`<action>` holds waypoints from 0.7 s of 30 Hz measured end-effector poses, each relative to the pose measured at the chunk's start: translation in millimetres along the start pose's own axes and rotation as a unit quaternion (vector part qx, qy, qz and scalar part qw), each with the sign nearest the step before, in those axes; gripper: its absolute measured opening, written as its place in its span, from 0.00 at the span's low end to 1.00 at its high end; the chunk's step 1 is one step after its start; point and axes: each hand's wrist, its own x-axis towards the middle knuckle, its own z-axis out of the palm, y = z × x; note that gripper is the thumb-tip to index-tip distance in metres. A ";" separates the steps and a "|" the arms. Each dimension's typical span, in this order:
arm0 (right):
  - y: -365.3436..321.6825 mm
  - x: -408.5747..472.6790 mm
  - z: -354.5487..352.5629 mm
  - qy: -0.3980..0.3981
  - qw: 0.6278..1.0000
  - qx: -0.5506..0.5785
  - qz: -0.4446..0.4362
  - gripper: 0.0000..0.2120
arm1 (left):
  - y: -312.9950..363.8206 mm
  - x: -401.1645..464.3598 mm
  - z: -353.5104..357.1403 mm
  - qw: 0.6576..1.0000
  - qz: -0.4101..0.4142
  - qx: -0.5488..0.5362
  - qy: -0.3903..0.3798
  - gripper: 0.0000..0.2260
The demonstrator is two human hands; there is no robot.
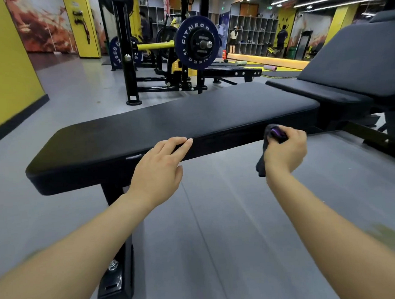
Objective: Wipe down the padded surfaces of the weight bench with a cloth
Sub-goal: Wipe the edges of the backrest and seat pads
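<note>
A long black padded flat bench (169, 125) stretches across the middle of the view, on a black steel leg. My left hand (159, 168) rests its straight fingers on the pad's near edge. My right hand (286, 153) grips a bunched dark cloth (275, 133) with a purple patch, pressed against the near side face of the pad toward its right end. One tail of the cloth hangs below my wrist.
A second bench with a raised black backrest (357, 61) stands close on the right. Behind the flat bench is a rack with a barbell and blue weight plates (196, 43). Grey floor (228, 226) lies between me and the bench. People stand far off by the shelves.
</note>
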 end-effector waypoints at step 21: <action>-31.3 -50.0 32.5 0.008 0.998 0.035 -0.052 0.10 | -2.8 -0.9 0.4 1.000 -0.020 -0.023 -0.004 0.27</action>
